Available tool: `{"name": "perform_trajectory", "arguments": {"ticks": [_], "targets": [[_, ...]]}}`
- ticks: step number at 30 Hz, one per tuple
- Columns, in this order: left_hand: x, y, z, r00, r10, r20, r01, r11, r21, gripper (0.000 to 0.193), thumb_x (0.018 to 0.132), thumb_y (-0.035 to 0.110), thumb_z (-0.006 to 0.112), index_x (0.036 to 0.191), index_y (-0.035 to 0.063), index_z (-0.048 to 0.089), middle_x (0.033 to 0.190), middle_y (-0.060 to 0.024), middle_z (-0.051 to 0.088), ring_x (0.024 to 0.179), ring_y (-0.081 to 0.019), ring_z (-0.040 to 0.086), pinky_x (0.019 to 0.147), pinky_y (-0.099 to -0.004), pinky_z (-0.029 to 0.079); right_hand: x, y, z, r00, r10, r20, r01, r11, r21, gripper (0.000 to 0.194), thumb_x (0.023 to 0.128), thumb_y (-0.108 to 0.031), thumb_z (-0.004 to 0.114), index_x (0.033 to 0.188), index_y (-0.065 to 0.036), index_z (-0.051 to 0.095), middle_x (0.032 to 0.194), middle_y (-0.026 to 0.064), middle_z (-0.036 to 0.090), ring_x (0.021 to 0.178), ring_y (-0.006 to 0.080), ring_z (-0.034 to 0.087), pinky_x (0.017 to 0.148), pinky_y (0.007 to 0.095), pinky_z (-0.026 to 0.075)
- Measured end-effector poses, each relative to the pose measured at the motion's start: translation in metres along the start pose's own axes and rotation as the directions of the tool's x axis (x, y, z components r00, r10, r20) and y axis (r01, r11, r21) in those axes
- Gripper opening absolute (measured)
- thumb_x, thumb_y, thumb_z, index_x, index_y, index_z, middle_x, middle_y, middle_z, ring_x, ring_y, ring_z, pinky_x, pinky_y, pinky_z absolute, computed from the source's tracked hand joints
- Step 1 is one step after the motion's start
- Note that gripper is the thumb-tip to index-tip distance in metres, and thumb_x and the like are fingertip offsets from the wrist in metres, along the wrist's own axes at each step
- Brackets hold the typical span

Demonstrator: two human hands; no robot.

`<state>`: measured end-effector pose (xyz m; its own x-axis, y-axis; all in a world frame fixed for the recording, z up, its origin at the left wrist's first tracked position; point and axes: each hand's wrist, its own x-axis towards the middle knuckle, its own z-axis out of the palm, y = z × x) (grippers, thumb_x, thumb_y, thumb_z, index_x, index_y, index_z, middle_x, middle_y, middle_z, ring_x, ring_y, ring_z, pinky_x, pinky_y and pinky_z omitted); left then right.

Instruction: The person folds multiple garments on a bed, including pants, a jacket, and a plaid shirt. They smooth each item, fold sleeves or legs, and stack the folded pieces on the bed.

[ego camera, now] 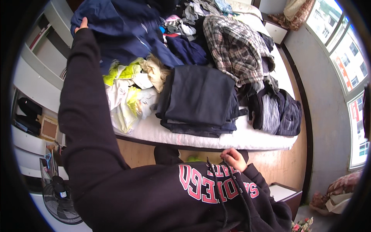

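Observation:
At the upper left, my left hand (pixel 82 25) grips the edge of a large navy garment (pixel 124 32) with my arm stretched far out. The thumb shows, while the other fingers are mostly hidden. My right hand (pixel 234 159) is held in front of my dark hoodie, fingers curled, beside the end of a drawstring (pixel 232 174). Nothing is visible in it. Between the hands, a stack of folded black clothes (pixel 201 95) lies near the bed's front edge. Left of that stack are crumpled white and yellow-green clothes (pixel 127 92), partly under the navy garment.
A plaid shirt (pixel 234 46) and folded dark clothes (pixel 278 113) lie on the right of the white mattress (pixel 200 141). More loose clothes (pixel 194 11) are heaped at the back. White shelving (pixel 37 78) and a black fan (pixel 61 200) stand left; windows (pixel 345 58) line the right wall.

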<state>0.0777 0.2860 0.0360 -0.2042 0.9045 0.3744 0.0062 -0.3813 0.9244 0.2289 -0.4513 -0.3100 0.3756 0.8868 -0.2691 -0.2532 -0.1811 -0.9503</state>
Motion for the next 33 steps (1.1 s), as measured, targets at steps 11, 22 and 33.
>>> {"name": "perform_trajectory", "arguments": {"ticks": [11, 22, 33], "targets": [[-0.165, -0.249, 0.012, 0.514, -0.629, 0.584, 0.340, 0.774, 0.534, 0.045, 0.099, 0.045, 0.055, 0.138, 0.0238, 0.052, 0.141, -0.0059, 0.056, 0.127, -0.0276, 0.053, 0.100, -0.0435, 0.044, 0.108, -0.065, 0.017, 0.747, -0.664, 0.041, 0.391, 0.388, -0.835, 0.025, 0.079, -0.006, 0.064, 0.104, -0.007, 0.060, 0.110, 0.0121, 0.060, 0.109, 0.0316, 0.058, 0.090, 0.0437, 0.046], [-0.532, -0.195, 0.037, 0.285, 0.136, 0.949, -0.857, 0.481, 0.188, 0.044, 0.096, 0.049, 0.053, 0.136, 0.0316, 0.056, 0.151, -0.0027, 0.043, 0.142, -0.0276, 0.036, 0.113, -0.0528, 0.027, 0.188, -0.006, 0.008, 0.774, -0.633, -0.021, 0.101, 0.156, -0.983, 0.063, 0.088, -0.043, 0.062, 0.142, -0.016, 0.049, 0.151, 0.0113, 0.043, 0.141, 0.0359, 0.036, 0.112, 0.0508, 0.030], [-0.553, -0.180, 0.076, 0.430, -0.053, 0.901, -0.842, 0.338, 0.421, 0.055, 0.089, 0.042, 0.059, 0.142, 0.0299, 0.050, 0.156, -0.0088, 0.037, 0.146, -0.0349, 0.029, 0.113, -0.0594, 0.024, 0.142, -0.022, -0.053, 0.861, -0.462, -0.212, 0.263, 0.762, -0.592, 0.024, 0.090, -0.022, 0.063, 0.110, -0.009, 0.069, 0.110, 0.0149, 0.069, 0.110, 0.0322, 0.063, 0.093, 0.0414, 0.050]]}}
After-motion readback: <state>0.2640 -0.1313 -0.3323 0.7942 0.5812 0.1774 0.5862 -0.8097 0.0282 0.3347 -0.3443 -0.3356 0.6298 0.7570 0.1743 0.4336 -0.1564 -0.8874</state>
